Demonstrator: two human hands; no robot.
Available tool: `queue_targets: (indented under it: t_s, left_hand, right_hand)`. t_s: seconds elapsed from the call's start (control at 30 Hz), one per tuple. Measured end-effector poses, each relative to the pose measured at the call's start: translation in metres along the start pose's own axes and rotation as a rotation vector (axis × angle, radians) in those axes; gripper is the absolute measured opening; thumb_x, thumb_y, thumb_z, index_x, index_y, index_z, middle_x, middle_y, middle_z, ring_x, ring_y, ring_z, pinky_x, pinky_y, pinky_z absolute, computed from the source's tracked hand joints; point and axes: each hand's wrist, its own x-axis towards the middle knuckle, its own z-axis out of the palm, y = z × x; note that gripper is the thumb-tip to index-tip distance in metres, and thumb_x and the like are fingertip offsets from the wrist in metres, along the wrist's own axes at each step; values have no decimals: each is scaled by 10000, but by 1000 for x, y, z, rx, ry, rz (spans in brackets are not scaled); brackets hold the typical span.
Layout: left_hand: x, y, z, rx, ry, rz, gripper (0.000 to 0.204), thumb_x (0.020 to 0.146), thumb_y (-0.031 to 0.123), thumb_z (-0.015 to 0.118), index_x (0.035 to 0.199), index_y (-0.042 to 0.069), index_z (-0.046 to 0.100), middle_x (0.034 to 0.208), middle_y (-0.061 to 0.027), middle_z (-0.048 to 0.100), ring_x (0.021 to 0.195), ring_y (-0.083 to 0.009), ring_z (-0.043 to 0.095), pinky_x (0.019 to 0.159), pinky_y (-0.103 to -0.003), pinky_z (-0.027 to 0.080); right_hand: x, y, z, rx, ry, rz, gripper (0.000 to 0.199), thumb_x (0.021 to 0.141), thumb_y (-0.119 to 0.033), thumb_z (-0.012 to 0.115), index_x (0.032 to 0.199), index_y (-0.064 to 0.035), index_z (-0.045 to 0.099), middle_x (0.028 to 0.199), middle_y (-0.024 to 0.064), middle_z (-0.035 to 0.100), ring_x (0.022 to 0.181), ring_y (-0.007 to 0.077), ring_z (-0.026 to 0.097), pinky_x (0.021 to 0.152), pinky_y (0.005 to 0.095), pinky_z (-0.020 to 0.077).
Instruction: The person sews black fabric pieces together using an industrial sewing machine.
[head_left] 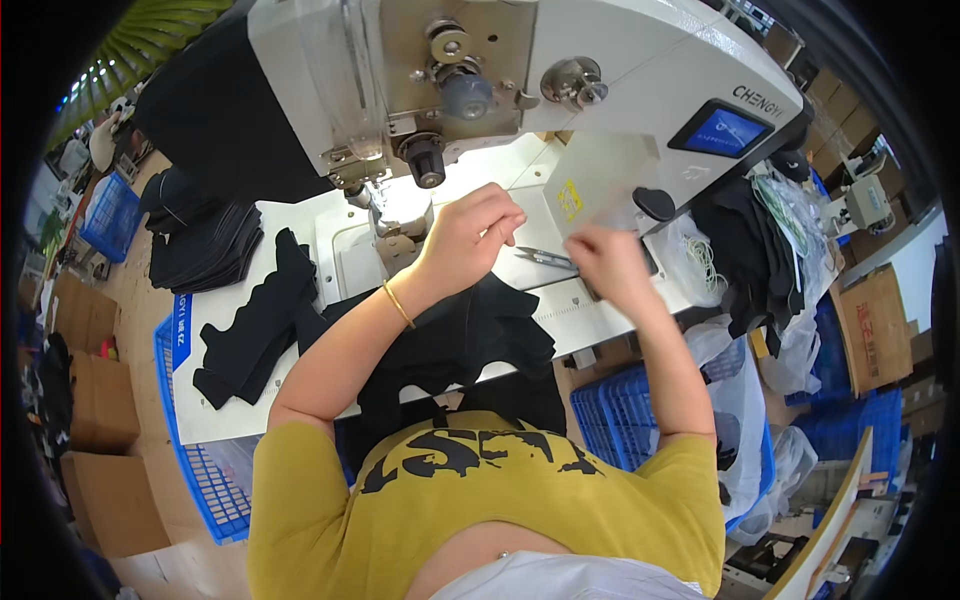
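Note:
Over the bed of a white sewing machine [650, 45], my left hand [468, 238] has its fingers curled together, to the right of the lit needle area [403, 212]. My right hand [612, 265] is also closed and somewhat blurred, beside a dark pad on the table. Whatever either hand pinches is too small or hidden to make out. Metal thread snips [545, 258] lie on the table between the two hands. Black cut fabric [470, 335] lies under my left forearm and hangs over the front edge. Another black fabric piece [262, 320] with a wavy edge rests to the left.
A stack of black fabric [205, 240] stands at the left of the white table [225, 425]. Black pieces [745, 250] and clear plastic bags [695, 265] crowd the right side. Blue baskets [612, 412] sit below, with cardboard boxes [115, 500] on the floor at left.

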Motion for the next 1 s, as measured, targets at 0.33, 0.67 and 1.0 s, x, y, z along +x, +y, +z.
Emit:
queue_targets:
  t_s: [0.33, 0.67, 1.0]
  left_hand:
    - [-16, 29, -11, -139, -56, -273, 84, 911, -7, 529, 861, -35, 592, 826, -55, 584, 683, -115, 624, 622, -242, 494]
    - [-20, 33, -11, -280, -174, -395, 110, 953, 60, 522, 882, -7, 573, 875, -41, 577, 690, -100, 600, 659, -241, 501]
    - [-52, 54, -46, -309, -147, -492, 132, 944, 88, 563, 851, -1, 588, 768, -32, 592, 669, -97, 604, 616, -228, 491]
  right_hand:
    - [11, 60, 99, -593, 47, -365, 124, 800, -41, 550, 904, -43, 618, 879, 117, 585, 775, 273, 595, 676, 360, 508]
    - [23, -76, -96, 564, 129, -78, 383, 881, -288, 677, 1126, 7, 672, 711, -33, 562, 603, 39, 476, 526, 220, 366]
    - [34, -93, -97, 489, -170, -40, 335, 899, -338, 655, 994, -27, 737, 549, -54, 451, 531, 28, 385, 475, 223, 292]
